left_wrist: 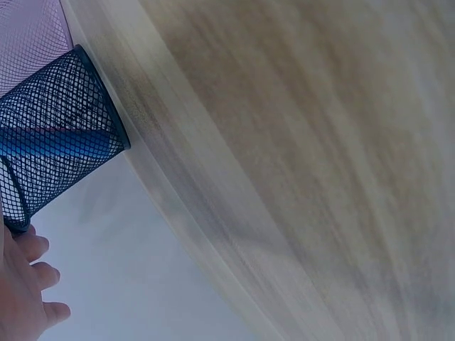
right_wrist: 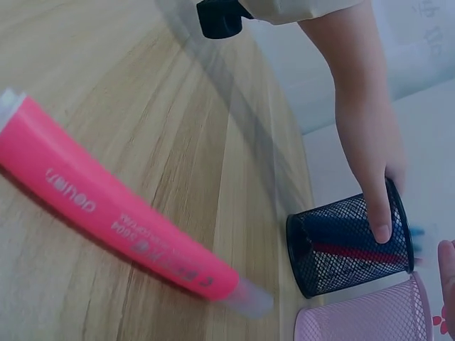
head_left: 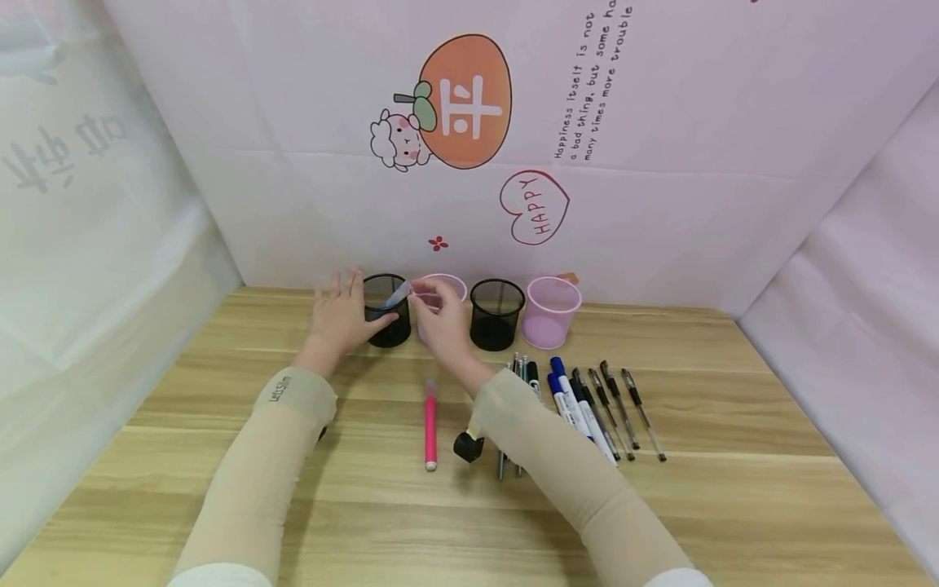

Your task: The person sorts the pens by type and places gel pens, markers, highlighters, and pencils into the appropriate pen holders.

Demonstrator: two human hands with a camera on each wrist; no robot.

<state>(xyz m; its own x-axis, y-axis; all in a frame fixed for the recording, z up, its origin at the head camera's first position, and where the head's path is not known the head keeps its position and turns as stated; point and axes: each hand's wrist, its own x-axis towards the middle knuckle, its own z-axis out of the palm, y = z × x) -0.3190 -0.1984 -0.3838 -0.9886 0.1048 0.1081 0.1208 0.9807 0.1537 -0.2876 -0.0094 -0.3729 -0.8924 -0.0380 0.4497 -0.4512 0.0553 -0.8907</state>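
Left hand (head_left: 341, 318) steadies the leftmost black cup (head_left: 386, 310), fingers loosely around it; right hand (head_left: 440, 318) pinches a pen (head_left: 397, 295) over its rim; pink marker (head_left: 430, 425) and many pens (head_left: 594, 408) remain on the desk (head_left: 734, 489), so sorting looks barely begun.

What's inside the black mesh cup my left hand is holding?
Through the black mesh cup, something blue and something red show inside, likely pens. The right hand lowers a pale item into it. The cup's bottom is hidden.
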